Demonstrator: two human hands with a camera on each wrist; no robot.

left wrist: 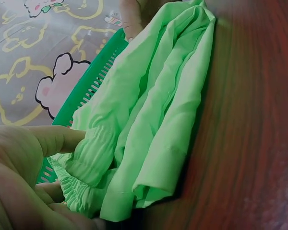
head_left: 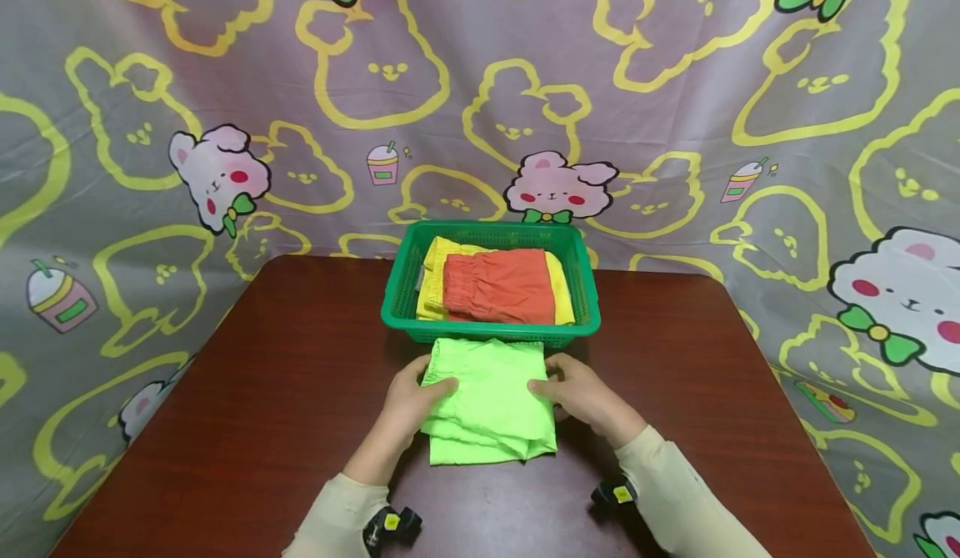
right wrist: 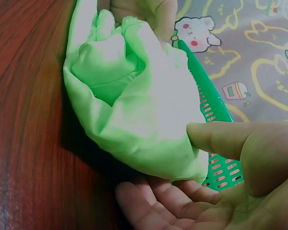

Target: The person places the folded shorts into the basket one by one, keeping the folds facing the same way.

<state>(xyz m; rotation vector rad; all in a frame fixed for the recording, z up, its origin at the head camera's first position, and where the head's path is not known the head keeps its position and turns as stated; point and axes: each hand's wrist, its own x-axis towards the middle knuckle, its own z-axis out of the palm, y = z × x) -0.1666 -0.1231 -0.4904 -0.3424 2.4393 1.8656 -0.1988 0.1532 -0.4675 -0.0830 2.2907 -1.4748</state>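
Observation:
A folded neon-green garment [head_left: 491, 399] with a gathered elastic edge [left wrist: 84, 191] is held between both hands, just in front of the green basket [head_left: 491, 333]. My left hand [head_left: 408, 399] pinches its left side, thumb on top and fingers underneath. On the opposite side my right hand [head_left: 588, 395] grips it the same way, its thumb [right wrist: 216, 139] over the cloth and the fingers below. Loose folds of the garment show along its near side in both wrist views. Inside the basket, folded orange-red shorts [head_left: 502, 287] lie on top of yellow clothing [head_left: 562, 291].
The dark brown wooden table [head_left: 300, 374] carries the basket near its back edge. Behind and beside it hangs a grey curtain [head_left: 465, 57] with yellow cartoon outlines. Small black wrist devices [head_left: 393, 525] sit on both sleeves.

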